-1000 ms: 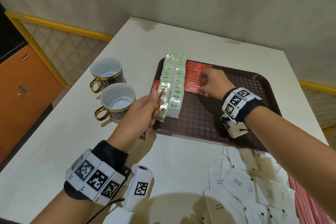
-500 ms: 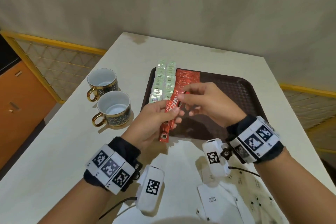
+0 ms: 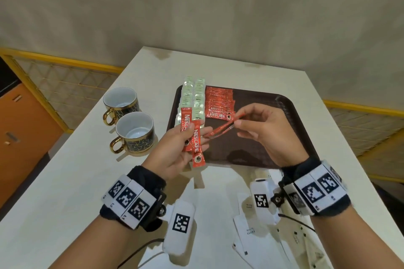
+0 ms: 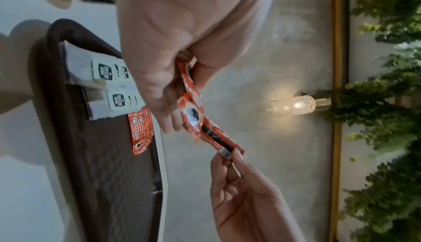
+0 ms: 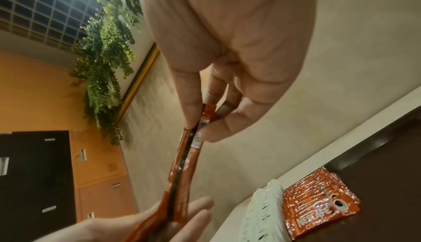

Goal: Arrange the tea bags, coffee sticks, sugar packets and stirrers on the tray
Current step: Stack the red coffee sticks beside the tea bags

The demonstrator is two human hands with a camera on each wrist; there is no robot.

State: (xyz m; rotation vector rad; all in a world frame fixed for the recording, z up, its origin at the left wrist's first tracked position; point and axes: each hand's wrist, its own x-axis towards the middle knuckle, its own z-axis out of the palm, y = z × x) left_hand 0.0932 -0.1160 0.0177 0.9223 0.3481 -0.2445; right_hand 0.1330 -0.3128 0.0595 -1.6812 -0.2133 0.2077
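Two cups (image 3: 131, 124) sit left of the tray (image 3: 288, 116) on the counter (image 3: 65, 181); sugar packets (image 3: 247, 229) lie loose near me. On the tray: two tea bag rows (image 3: 194, 96), then a coffee stick row (image 3: 219, 105). My left hand (image 3: 175, 155) holds a fan of sticks (image 3: 192, 135) above the tray's near-left corner; my right hand (image 3: 266, 129) pinches one stick (image 3: 220, 130) by its end, peeling it off. Step: laying coffee sticks. Next, probably set this one flat, overlapping the row's near end, logo up.
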